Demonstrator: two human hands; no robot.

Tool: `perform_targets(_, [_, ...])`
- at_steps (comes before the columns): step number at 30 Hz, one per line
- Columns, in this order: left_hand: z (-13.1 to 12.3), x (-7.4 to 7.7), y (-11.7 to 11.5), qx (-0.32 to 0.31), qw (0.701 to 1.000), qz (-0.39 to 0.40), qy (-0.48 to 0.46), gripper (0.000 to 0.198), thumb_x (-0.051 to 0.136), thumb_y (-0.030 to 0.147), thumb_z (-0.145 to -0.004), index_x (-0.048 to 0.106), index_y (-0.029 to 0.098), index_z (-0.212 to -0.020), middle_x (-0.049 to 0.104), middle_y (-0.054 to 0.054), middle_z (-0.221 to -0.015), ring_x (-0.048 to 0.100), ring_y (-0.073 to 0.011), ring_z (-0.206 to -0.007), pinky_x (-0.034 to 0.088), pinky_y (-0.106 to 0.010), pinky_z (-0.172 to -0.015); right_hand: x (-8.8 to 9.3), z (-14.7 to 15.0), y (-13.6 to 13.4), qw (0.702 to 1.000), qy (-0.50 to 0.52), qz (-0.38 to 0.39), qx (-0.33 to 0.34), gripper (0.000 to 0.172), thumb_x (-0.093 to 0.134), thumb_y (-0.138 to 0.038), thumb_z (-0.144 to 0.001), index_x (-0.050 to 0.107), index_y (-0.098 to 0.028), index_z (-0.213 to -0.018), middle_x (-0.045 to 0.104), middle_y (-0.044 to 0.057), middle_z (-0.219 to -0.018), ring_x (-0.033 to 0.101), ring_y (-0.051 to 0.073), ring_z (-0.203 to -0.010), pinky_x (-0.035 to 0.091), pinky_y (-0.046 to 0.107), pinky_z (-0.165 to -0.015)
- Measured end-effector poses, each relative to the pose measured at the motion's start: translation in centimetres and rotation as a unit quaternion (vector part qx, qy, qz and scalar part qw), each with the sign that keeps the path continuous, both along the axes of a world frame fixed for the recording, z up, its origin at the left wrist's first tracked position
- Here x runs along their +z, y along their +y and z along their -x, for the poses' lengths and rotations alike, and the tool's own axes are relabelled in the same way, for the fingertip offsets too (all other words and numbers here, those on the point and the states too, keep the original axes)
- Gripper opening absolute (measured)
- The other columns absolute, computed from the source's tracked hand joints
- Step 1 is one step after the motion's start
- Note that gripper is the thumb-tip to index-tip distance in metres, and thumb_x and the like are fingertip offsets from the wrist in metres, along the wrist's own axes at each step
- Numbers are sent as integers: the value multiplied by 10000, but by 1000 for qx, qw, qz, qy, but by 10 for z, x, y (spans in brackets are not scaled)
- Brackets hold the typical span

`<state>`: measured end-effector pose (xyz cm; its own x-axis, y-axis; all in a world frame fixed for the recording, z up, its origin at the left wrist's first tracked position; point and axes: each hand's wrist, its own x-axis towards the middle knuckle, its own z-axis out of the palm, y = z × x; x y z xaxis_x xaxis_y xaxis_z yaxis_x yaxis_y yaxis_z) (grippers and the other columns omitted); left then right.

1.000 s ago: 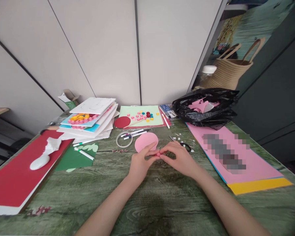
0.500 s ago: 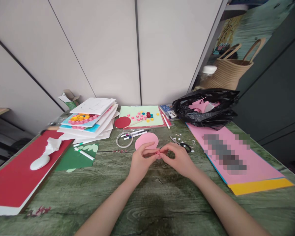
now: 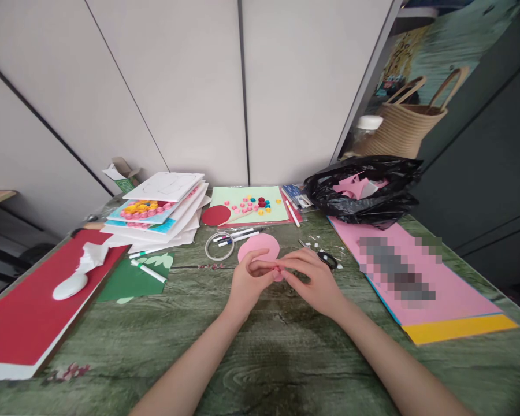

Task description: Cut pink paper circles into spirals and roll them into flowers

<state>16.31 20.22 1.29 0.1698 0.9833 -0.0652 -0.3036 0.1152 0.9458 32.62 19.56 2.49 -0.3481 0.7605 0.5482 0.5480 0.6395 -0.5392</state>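
Over the table's middle, my left hand (image 3: pixel 250 284) and my right hand (image 3: pixel 314 280) meet fingertip to fingertip. Between them is a small pink paper roll (image 3: pixel 278 273), mostly covered by the fingers. Both hands pinch it. Just beyond my left fingers lies a pink paper circle (image 3: pixel 260 245), its lower part hidden by that hand. Scissors (image 3: pixel 327 259) with black handles rest past my right hand, small white scraps around them. A roll of tape (image 3: pixel 219 247) and several markers (image 3: pixel 238 236) lie to the left of the circle.
Small coloured rolls (image 3: pixel 261 202) sit on a pale green sheet (image 3: pixel 219 196) at the back, beside a red circle (image 3: pixel 216 215). Stacked pictures (image 3: pixel 169 186), green paper (image 3: pixel 130 283) and red sheets (image 3: pixel 47 312) fill the left. A black bag (image 3: pixel 372 202) and pink sheets (image 3: pixel 450 277) occupy the right.
My right fingers have shifted slightly on the pink paper roll and straightened a little. My left hand has hardly moved, and the things on the table lie as before.
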Motion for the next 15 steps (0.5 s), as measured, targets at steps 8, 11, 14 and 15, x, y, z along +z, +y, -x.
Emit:
perform_targets(8, [2,2,0,-15,1000,19,-12,536,719,161,-641,478,171,-1120,705,-49,-829,665,-150,-729,511,-288,-746,-1,1,-2,999,25,40,18,230,534,-168,-840,648,-253,-1021,612,47,-972,540,183,-934,427,355,-838])
perform_targets(11, [3,1,0,-19,1000,15,-20,536,718,170,-643,479,176,-1123,706,-49,-833,667,-154,-741,503,-289,-754,1,3,-2,997,41,58,16,220,540,-177,-836,651,-254,-1010,606,51,-978,546,185,-944,436,353,-847])
perform_targets(14, [3,2,0,-18,999,18,-23,549,728,185,-630,483,174,-1122,707,-48,-823,670,-169,-755,500,-296,-752,1,4,-3,996,54,69,9,193,552,-191,-830,659,-255,-978,606,50,-963,552,187,-935,445,352,-840])
perform_targets(15, [2,2,0,-18,999,21,-24,558,734,191,-621,485,173,-1120,708,-48,-818,671,-175,-759,500,-301,-752,1,4,-2,996,57,72,8,186,553,-196,-830,660,-256,-970,606,50,-960,553,187,-931,448,352,-836])
